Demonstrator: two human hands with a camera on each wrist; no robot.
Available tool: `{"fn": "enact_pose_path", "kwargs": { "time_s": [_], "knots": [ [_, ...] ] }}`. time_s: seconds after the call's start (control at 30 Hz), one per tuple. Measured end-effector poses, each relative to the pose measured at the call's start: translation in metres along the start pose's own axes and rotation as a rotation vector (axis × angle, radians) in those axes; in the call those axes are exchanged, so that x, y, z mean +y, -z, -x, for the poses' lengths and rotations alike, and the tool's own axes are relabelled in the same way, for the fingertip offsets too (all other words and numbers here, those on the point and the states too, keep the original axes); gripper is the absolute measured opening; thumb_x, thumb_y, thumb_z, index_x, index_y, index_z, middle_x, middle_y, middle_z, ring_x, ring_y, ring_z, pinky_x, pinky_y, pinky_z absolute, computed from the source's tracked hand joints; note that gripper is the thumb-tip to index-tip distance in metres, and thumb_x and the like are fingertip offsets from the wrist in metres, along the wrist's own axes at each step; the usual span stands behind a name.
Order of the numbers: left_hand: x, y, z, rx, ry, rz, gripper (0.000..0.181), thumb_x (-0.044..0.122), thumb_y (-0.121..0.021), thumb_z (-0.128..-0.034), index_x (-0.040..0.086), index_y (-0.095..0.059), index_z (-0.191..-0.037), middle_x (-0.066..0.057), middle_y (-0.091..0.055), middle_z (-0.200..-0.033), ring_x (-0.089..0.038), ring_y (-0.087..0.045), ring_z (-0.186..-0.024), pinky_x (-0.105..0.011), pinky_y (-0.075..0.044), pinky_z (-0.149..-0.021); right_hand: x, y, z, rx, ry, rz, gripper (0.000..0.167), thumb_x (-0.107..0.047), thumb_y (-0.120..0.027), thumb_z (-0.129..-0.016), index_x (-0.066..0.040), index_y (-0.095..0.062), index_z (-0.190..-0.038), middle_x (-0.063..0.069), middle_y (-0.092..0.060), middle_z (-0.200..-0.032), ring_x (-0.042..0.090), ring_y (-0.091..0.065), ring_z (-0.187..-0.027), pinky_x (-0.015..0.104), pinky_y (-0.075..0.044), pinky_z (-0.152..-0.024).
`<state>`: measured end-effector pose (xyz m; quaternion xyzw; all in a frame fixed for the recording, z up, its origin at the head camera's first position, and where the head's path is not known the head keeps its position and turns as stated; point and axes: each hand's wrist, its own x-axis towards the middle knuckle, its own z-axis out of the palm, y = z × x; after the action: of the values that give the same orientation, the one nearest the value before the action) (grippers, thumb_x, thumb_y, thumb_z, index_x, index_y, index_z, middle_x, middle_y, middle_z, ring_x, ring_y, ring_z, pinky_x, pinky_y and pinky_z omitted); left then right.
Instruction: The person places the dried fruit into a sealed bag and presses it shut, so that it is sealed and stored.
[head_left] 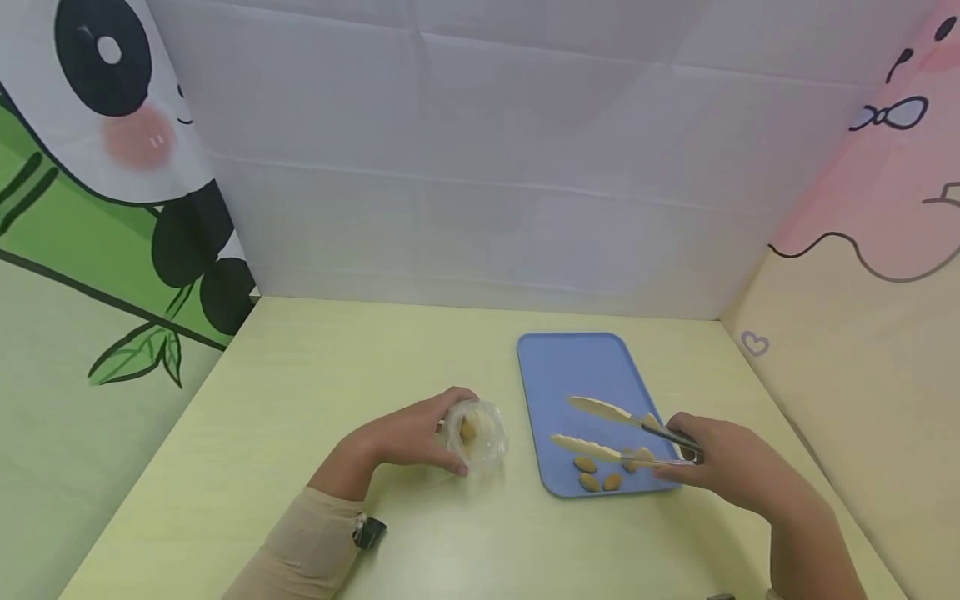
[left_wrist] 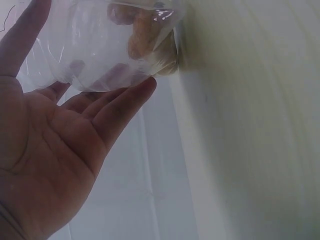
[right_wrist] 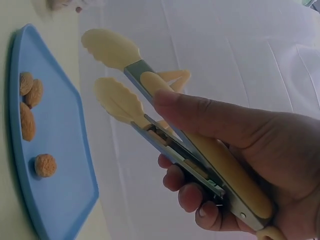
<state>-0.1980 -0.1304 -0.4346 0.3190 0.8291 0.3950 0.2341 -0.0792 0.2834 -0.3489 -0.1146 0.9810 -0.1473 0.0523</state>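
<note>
A clear plastic jar (head_left: 489,435) stands on the table, with a few brown almonds (left_wrist: 145,32) showing through its wall in the left wrist view. My left hand (head_left: 412,435) holds the jar from its left side, thumb and fingers around it. My right hand (head_left: 738,467) grips a pair of metal tongs with cream tips (right_wrist: 225,172) by the handles. The tongs' two tips stand apart with nothing between them, over the blue tray (head_left: 566,367). Several almonds (head_left: 589,482) lie on the tray's near end, below the tips.
The pale yellow table (head_left: 360,350) runs back to a white cloth wall (head_left: 480,242). Printed cloth panels with cartoon figures rise at the left (head_left: 127,167) and right (head_left: 862,333). The tray lies right of the jar, with a gap of table between them.
</note>
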Motion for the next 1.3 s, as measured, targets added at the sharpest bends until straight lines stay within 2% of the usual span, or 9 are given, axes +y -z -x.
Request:
{"fn": "enact_pose_path", "kwargs": {
  "time_s": [0.3,0.53,0.77,0.97,1.13,1.3],
  "knots": [
    [0.005,0.001,0.002,0.002,0.013,0.004,0.090,0.040,-0.089,-0.0677,0.030,-0.036,-0.141,-0.006,-0.054,-0.130,-0.018,-0.052,-0.110,-0.041,-0.044,-0.094,0.011,-0.001,0.010,-0.068,-0.017,-0.018,0.036,-0.054,-0.072,-0.081,-0.024,-0.053,-0.090,-0.012,-0.045,-0.068,0.002,-0.039,-0.059,0.024,-0.034,-0.055],
    [0.006,0.002,0.004,0.003,0.017,0.007,0.091,0.040,-0.088,-0.0679,0.030,-0.036,-0.141,-0.005,-0.053,-0.131,-0.018,-0.051,-0.111,-0.042,-0.043,-0.095,0.015,-0.005,0.010,-0.091,0.000,-0.019,0.037,-0.051,-0.073,-0.081,-0.022,-0.050,-0.083,-0.014,-0.039,-0.064,0.001,-0.034,-0.057,0.022,-0.031,-0.053],
    [0.004,0.003,0.005,0.004,0.021,-0.005,0.091,0.042,-0.088,-0.0676,0.031,-0.036,-0.141,-0.004,-0.053,-0.130,-0.017,-0.051,-0.110,-0.041,-0.043,-0.094,0.016,-0.008,0.010,-0.142,-0.030,-0.042,0.033,-0.051,-0.073,-0.081,-0.024,-0.055,-0.086,-0.013,-0.046,-0.066,0.002,-0.039,-0.057,0.023,-0.034,-0.055],
    [0.004,0.003,0.005,0.003,0.017,-0.005,0.091,0.042,-0.088,-0.0673,0.030,-0.036,-0.141,-0.005,-0.054,-0.130,-0.017,-0.052,-0.110,-0.041,-0.044,-0.094,0.018,-0.011,0.010,-0.187,-0.069,-0.102,0.031,-0.046,-0.072,-0.083,-0.020,-0.055,-0.087,-0.009,-0.052,-0.069,0.006,-0.047,-0.053,0.025,-0.039,-0.051],
    [0.004,0.003,0.005,0.000,0.015,-0.005,0.091,0.043,-0.088,-0.0675,0.031,-0.036,-0.141,-0.004,-0.053,-0.130,-0.017,-0.052,-0.110,-0.040,-0.044,-0.093,0.020,-0.012,0.011,-0.181,-0.060,-0.103,0.031,-0.045,-0.072,-0.084,-0.021,-0.053,-0.083,-0.010,-0.050,-0.067,0.005,-0.046,-0.051,0.024,-0.039,-0.050],
    [0.004,0.002,0.004,0.002,0.015,-0.003,0.091,0.042,-0.088,-0.0676,0.031,-0.036,-0.141,-0.004,-0.053,-0.130,-0.017,-0.051,-0.110,-0.041,-0.044,-0.094,0.020,-0.013,0.011,-0.123,-0.032,-0.056,0.030,-0.047,-0.071,-0.084,-0.023,-0.052,-0.081,-0.013,-0.046,-0.063,0.002,-0.042,-0.052,0.023,-0.036,-0.050]
  ]
}}
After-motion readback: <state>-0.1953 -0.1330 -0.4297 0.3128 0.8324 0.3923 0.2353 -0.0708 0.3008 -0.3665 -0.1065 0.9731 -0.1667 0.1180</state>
